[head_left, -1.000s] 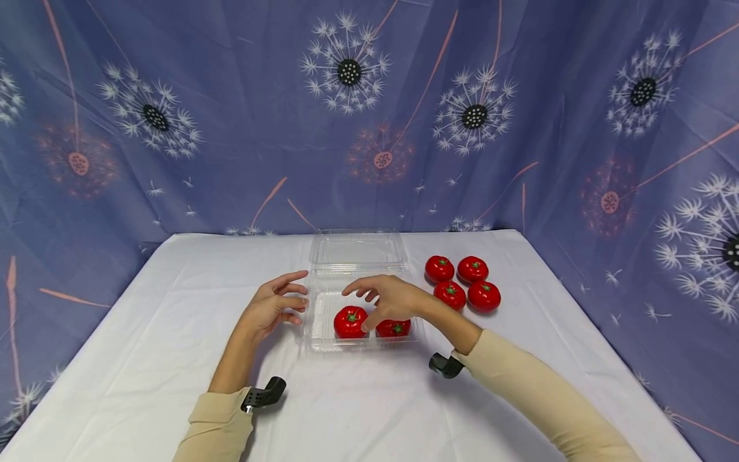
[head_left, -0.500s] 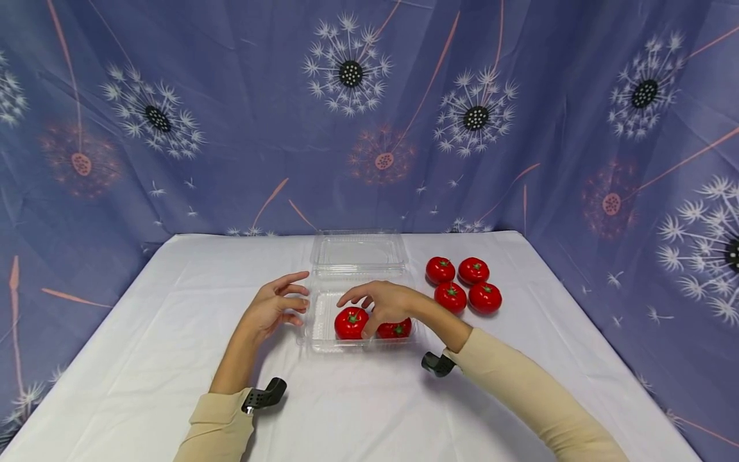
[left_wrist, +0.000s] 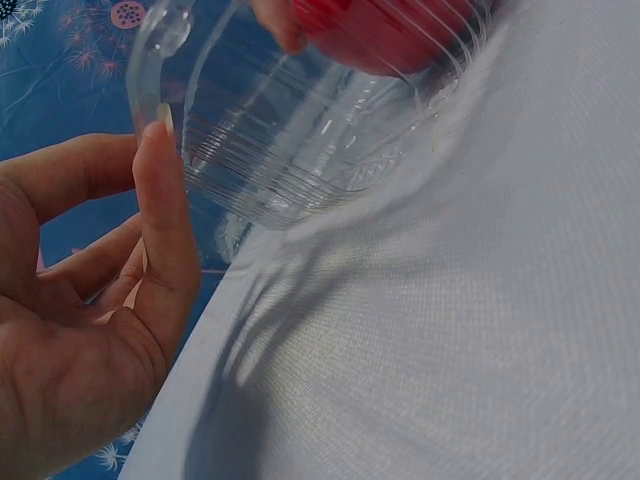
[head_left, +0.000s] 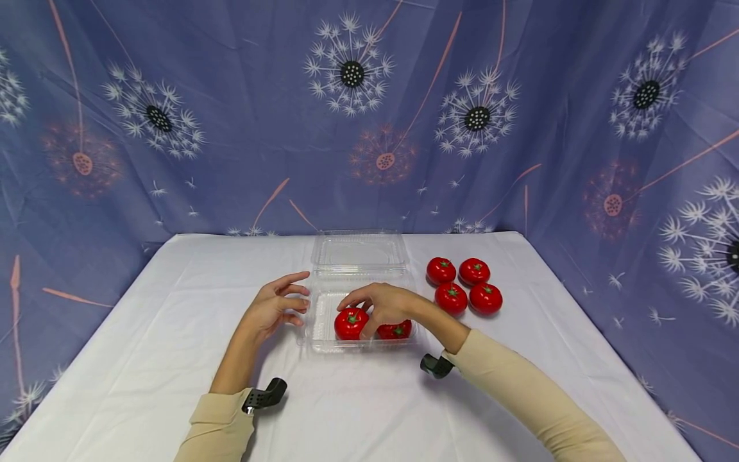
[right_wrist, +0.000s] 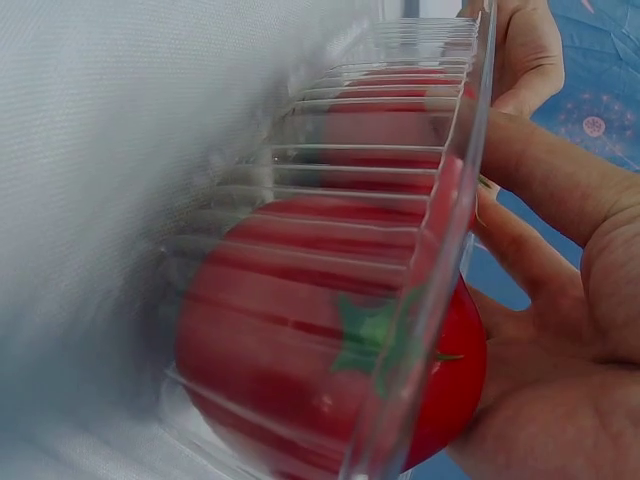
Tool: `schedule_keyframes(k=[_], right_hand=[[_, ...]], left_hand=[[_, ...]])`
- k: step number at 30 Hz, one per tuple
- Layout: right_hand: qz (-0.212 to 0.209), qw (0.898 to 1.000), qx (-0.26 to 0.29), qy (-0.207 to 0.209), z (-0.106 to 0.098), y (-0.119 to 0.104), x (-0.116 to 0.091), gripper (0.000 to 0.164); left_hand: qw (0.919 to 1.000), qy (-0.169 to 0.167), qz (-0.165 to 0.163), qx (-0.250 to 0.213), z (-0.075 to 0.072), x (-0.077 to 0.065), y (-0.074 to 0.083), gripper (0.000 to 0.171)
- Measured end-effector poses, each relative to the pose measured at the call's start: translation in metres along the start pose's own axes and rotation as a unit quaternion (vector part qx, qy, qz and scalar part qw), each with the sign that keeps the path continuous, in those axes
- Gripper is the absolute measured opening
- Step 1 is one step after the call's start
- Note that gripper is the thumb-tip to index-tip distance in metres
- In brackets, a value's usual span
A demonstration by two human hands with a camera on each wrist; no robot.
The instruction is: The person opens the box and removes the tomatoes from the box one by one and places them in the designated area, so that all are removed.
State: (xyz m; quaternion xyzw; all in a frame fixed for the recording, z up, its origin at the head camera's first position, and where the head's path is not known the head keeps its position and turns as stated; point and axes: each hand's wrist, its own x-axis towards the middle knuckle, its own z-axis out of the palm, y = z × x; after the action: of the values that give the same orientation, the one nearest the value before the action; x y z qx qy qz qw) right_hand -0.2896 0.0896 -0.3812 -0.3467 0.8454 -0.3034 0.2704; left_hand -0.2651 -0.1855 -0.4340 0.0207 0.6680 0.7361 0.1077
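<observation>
A clear plastic clamshell container (head_left: 323, 314) lies with its lid (head_left: 358, 250) folded back behind it. Two red tomatoes with green stems sit in its near half. My right hand (head_left: 389, 305) reaches in from above, fingers and thumb curled round the left tomato (head_left: 351, 324). Below that palm, the right tomato (head_left: 395, 330) is partly covered; through the ribbed wall in the right wrist view, this tomato (right_wrist: 290, 330) looms large. Beside the container's left rim, my left hand (head_left: 277, 307) has loosely bent fingers and holds nothing. In the left wrist view its fingertips (left_wrist: 160, 150) overlap the rim.
Several more tomatoes (head_left: 451, 298) stand in a cluster on the white tablecloth (head_left: 190, 321), right of the container. A blue curtain with dandelion prints (head_left: 260, 128) hangs behind and along the sides of the table.
My right hand has lowered and shifted slightly left, its fingers closing from above the left tomato to its sides. The left hand stays where it was beside the container.
</observation>
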Motion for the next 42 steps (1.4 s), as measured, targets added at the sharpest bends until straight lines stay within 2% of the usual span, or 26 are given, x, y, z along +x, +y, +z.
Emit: schedule_keyframes(k=[7,28,42], right_hand=[[-0.013,1.0,0.012,0.002,0.0011,0.0014,0.0006,0.06],[-0.003,0.999,0.017,0.028,0.0019,0.0027,-0.0004,0.056],[0.035,0.996,0.014,0.083,-0.0023,-0.0001,-0.0015,0.059]], left_hand=[[1.0,0.003,0.0,0.003,-0.0001,-0.001,0.0008,0.074],[1.0,-0.004,0.003,-0.006,-0.0015,-0.0001,-0.0003,0.075],[1.0,-0.001,0.0,0.002,-0.0008,-0.0009,0.0003,0.074]])
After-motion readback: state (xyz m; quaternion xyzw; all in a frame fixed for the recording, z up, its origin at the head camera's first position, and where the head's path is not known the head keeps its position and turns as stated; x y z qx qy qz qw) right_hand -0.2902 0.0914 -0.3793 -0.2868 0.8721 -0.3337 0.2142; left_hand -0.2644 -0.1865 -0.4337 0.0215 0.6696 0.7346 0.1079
